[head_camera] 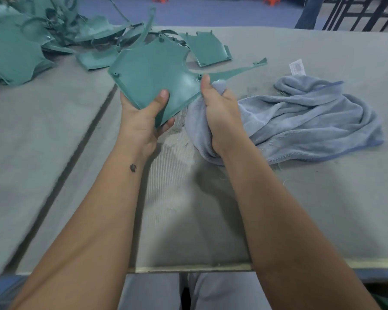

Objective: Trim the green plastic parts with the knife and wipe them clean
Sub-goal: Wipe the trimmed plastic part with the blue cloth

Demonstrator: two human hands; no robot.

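A flat green plastic part point(150, 72) with thin curved arms is held above the table, tilted toward me. My left hand point(143, 115) grips its near corner, thumb on top. My right hand point(220, 108) is closed around a bunch of the grey-blue towel point(305, 119) and presses it against the part's right edge. Most of the towel trails over the table to the right. No knife is visible.
A heap of green plastic parts point(31, 39) fills the back left, and one smaller part point(207, 49) lies behind the held one. The grey felt table point(323, 209) has a seam point(76, 153) on the left and fine green shavings under my hands.
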